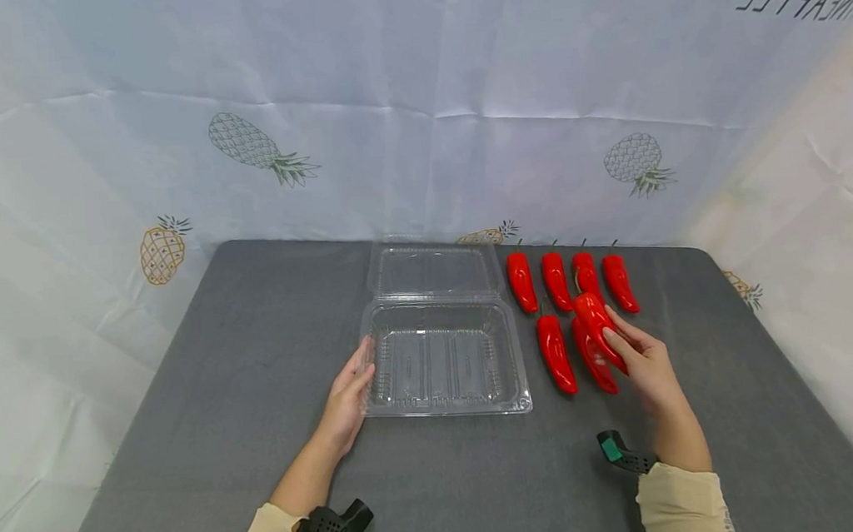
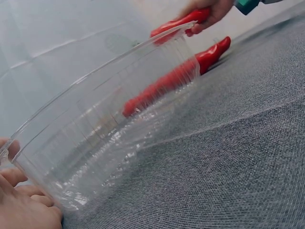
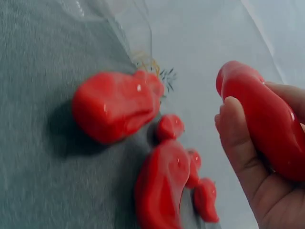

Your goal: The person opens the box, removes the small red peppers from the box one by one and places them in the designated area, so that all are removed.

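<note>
A clear plastic clamshell box (image 1: 435, 374) lies with its lid folded back, away from me. My left hand (image 1: 345, 399) grips the left rim of its base, thumb inside; in the left wrist view the fingers (image 2: 35, 202) curl at the box's end. Between thumb and fingers, my right hand (image 1: 648, 365) holds a glossy red chili pepper (image 1: 594, 319) above another red pepper (image 1: 594, 361). The right wrist view shows the held pepper (image 3: 262, 114) raised off the table, the thumb along its side.
Several red peppers (image 1: 555, 281) line the back of the grey table (image 1: 218, 383), right of the lid. One more pepper (image 1: 556, 354) lies beside the box's right edge. A pineapple-print cloth (image 1: 401, 134) hangs behind the table.
</note>
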A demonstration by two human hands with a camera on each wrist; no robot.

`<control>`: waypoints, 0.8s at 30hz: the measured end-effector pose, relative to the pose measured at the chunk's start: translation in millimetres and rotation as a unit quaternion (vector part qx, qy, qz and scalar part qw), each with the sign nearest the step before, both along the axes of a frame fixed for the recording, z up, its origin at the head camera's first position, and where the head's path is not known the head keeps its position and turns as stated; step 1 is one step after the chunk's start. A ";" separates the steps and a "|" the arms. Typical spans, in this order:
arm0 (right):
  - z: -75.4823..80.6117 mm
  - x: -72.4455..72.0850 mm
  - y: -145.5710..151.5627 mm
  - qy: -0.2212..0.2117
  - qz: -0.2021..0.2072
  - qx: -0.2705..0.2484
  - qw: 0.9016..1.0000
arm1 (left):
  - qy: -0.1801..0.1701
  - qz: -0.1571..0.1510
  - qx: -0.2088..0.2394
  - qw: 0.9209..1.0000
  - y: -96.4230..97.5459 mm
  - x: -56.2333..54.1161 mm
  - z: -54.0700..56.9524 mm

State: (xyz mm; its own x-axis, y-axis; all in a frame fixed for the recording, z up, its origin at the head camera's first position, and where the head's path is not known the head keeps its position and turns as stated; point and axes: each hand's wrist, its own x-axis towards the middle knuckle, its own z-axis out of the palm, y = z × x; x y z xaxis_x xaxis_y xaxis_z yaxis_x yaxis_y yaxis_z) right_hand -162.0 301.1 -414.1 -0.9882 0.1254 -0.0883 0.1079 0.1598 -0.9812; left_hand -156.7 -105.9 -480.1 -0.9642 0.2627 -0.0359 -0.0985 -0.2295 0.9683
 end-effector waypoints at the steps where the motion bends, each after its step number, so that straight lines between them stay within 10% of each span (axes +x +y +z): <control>1: -1.5 0.3 2.4 0.002 -0.004 -0.002 1.000 | 0.000 0.001 -0.001 1.000 0.0 0.0 -0.2; 24: -23.8 -8.4 43.3 -0.123 -0.123 -0.006 0.985 | -0.002 0.000 -0.001 1.000 -0.2 -1.2 -1.3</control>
State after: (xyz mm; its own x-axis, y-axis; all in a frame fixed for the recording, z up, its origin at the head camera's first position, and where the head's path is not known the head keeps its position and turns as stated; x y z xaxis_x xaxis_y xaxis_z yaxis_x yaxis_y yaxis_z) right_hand -170.3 344.4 -437.9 -0.8764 0.3561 -0.3242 0.3770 0.0884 -0.9220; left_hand -157.9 -106.0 -481.4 -0.9643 0.2619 -0.0395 -0.1013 -0.2269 0.9686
